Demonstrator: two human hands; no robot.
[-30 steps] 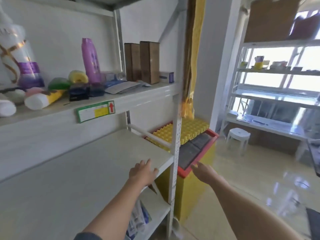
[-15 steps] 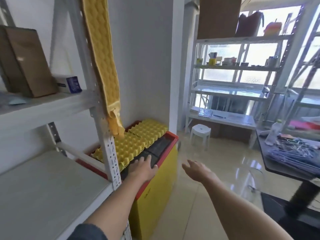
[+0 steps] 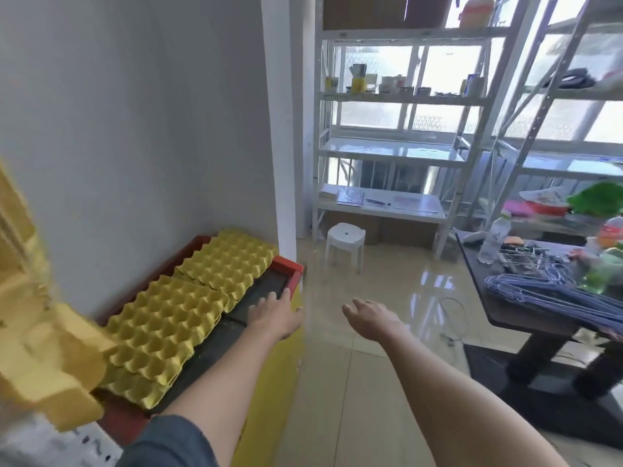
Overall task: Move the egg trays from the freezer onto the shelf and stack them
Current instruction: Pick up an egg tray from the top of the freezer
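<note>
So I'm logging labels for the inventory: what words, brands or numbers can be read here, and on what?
None can be read.
Water bottle label: too small.
Papers on the low white shelf: print blurred.
Cans and boxes on the window shelf: markings too small.
Yellow egg trays and freezer: no text visible.

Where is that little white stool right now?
In the head view, the white stool stands on the tiled floor right of centre, just beyond the freezer and in front of the white shelving unit.
</note>
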